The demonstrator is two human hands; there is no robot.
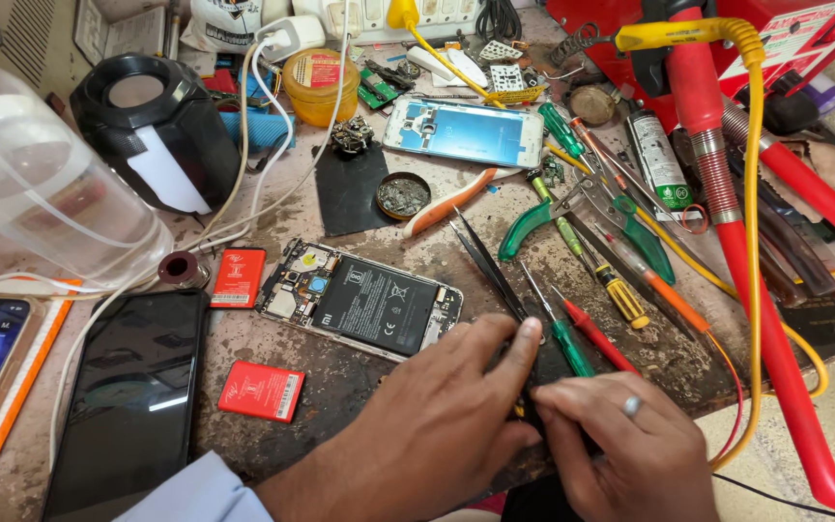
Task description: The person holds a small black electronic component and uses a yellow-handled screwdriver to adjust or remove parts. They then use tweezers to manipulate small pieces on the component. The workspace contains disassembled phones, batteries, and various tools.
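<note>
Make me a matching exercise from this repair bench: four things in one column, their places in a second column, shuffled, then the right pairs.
Things:
1. opened phone
2. dark-screened phone
3. pale blue phone frame
4. black tweezers

Places:
A. far side of the bench, near the yellow jar
B. lying face up at the left, beside the red battery
C. middle of the bench, its back off and black battery showing
D. running from mid-bench down toward the left hand and right hand

Pairs: 1-C, 2-B, 3-A, 4-D

Glossy phone screen (132,401); rough (grimy) worktop (340,372)
</note>
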